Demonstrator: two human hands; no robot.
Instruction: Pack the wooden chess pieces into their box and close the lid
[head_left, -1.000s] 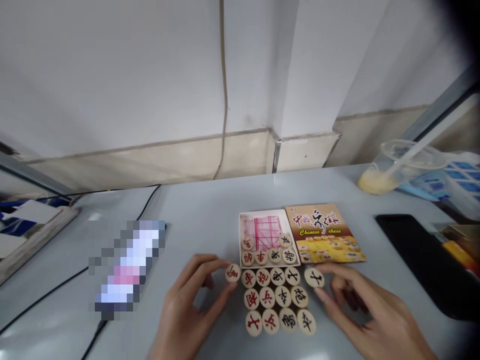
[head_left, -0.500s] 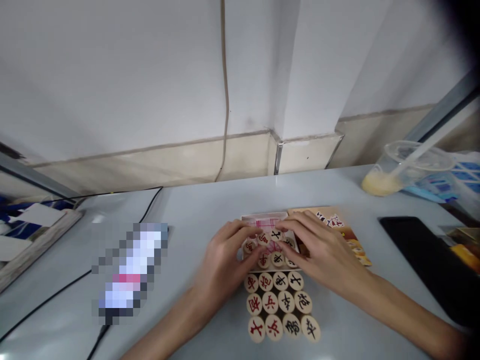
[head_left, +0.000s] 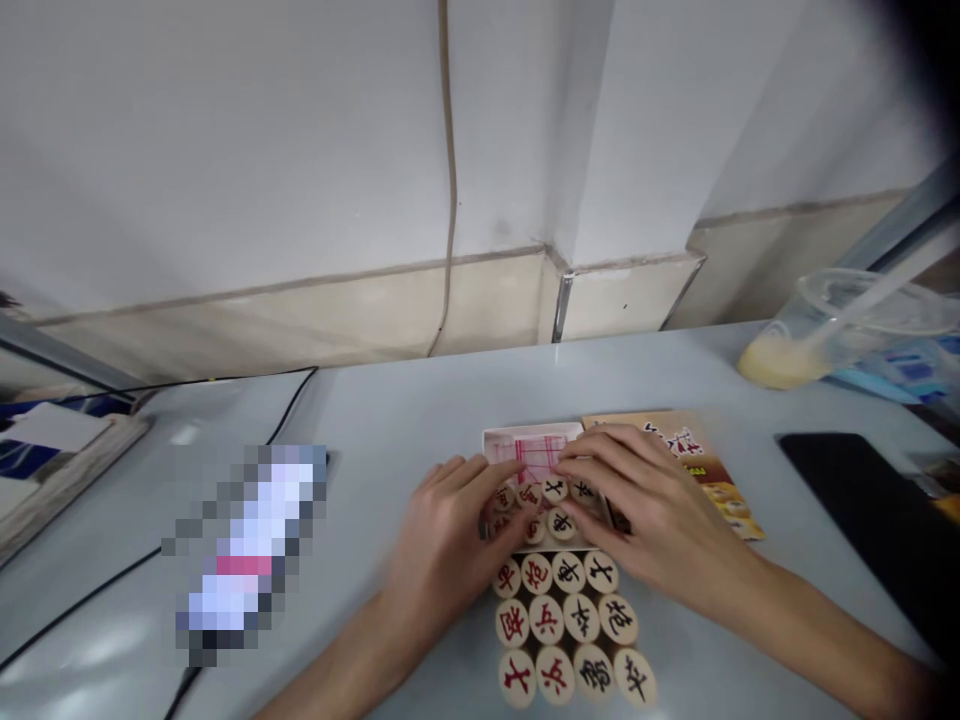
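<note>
A small open white box with a red-lined sheet holds several round wooden chess pieces with red or black characters. My left hand reaches in from the left, fingers stretched out, tips on the pieces at the box's left side. From the right, my right hand lies over the box with its fingers extended and touching the pieces there. Neither hand grips a piece. Several more pieces lie in a neat grid on the table in front of the box, between my forearms.
The printed box lid lies right of the box, partly under my right hand. A plastic cup with a straw stands far right, a black flat device near it. A blurred object and black cables lie left.
One second ago each hand held a piece beside the grid. Both hands carried them forward into the box and now rest on the pieces there.
</note>
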